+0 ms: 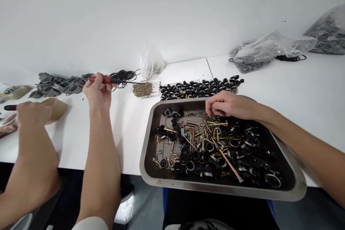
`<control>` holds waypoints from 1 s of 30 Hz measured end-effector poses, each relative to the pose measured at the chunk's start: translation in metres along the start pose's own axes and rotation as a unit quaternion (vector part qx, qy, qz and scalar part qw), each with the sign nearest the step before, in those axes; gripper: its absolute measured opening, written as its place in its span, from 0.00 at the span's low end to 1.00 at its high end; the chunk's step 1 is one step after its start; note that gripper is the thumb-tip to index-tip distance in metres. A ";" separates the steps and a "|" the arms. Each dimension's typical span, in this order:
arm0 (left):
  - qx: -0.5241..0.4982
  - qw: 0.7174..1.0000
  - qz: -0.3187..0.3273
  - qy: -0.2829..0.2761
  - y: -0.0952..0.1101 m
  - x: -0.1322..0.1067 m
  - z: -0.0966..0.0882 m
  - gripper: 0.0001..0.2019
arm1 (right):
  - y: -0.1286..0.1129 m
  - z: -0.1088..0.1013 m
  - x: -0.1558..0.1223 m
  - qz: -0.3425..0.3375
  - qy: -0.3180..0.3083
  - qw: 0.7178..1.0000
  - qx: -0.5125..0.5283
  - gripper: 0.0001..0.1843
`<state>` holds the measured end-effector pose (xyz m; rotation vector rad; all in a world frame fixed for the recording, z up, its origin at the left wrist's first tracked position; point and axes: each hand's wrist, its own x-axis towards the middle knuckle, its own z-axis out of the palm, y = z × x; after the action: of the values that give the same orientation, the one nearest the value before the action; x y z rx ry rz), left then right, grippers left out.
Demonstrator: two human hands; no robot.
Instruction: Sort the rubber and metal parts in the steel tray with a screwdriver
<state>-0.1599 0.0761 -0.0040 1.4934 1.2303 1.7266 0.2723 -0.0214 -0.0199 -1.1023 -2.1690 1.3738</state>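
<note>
Fingers [99,76] of the left hand [98,95] clamp a red-handled metal screwdriver [107,79]; those of the right hand [229,105] bunch together on brass bolts [212,124] in a rectangular steel tray [150,140].

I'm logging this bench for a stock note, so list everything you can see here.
tray: one, steel, front of the table
hardware: many pieces, black and brass, inside the tray
ring row: many, black, behind the tray
brass bits: one pile, left of the ring row
grey parts: one row, far left
bags: several, clear, at the back
co-worker's hand: one, far left
screwdriver: one, red handle
left hand: shut on the screwdriver
right hand: fingertips among the hardware
</note>
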 end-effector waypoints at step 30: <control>-0.184 0.918 -0.107 -0.334 0.062 -0.107 0.146 0.11 | 0.002 -0.002 0.002 -0.048 0.004 0.999 -0.004 0.16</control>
<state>0.0152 -0.0002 -0.0032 1.4649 0.6342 1.0753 0.2730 -0.0182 -0.0205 -0.9924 -2.1935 1.3175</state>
